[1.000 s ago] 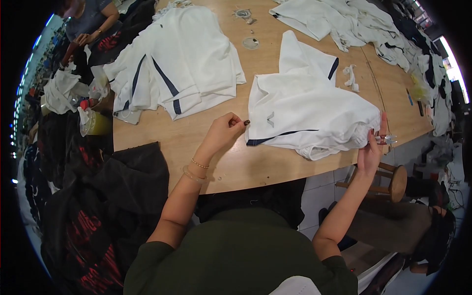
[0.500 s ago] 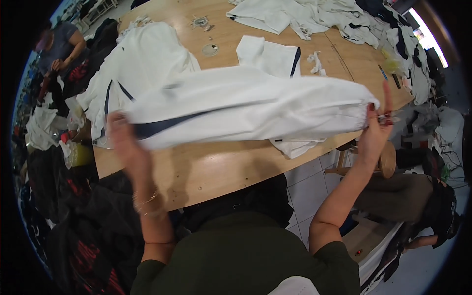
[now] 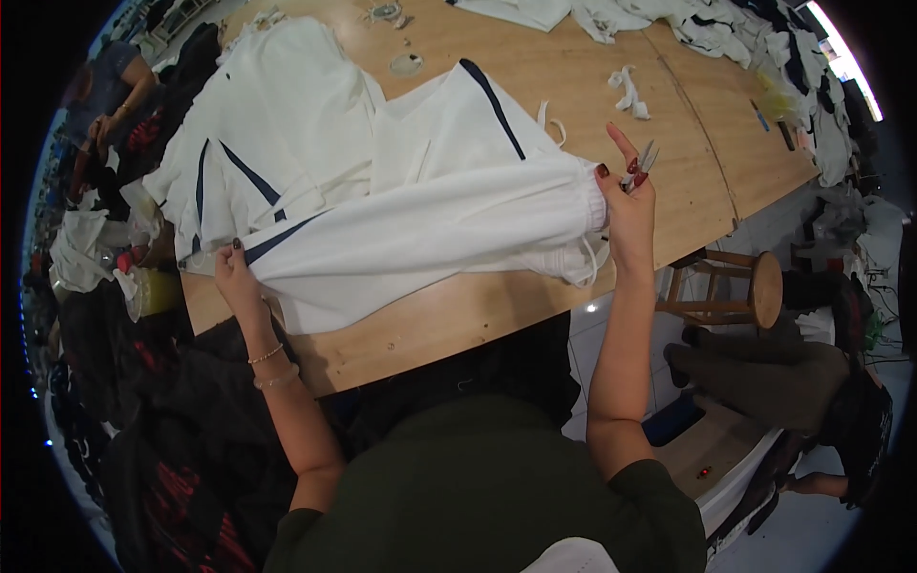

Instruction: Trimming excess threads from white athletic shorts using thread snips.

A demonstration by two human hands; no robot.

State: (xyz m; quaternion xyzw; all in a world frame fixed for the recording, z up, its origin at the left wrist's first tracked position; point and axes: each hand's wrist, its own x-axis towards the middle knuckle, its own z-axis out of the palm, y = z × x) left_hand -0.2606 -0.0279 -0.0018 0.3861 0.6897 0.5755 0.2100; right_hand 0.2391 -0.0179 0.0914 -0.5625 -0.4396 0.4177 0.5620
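Observation:
A long white garment [image 3: 430,215] with a navy stripe and a gathered elastic edge is stretched between my hands over the near side of the table. My left hand [image 3: 239,279] pinches its left end beside the navy stripe. At the other end, my right hand [image 3: 630,212] grips the elastic edge between thumb and fingers, the index finger pointing up. Small metal scissors [image 3: 648,158] stick out from the same right hand. A white cord [image 3: 596,263] dangles below the elastic edge. Behind lies more white fabric with navy stripes [image 3: 287,95], partly covered by the garment.
The wooden table [image 3: 688,162] carries white scraps [image 3: 627,93], a clear round disc [image 3: 406,64] and a heap of white clothes [image 3: 659,19] at the far side. A wooden stool [image 3: 764,289] stands right. Dark garments [image 3: 191,411] lie left. Another person [image 3: 115,86] is at far left.
The garment has come down onto the table from a blurred, raised sweep. My right hand has moved left, and my left hand now pinches the fabric.

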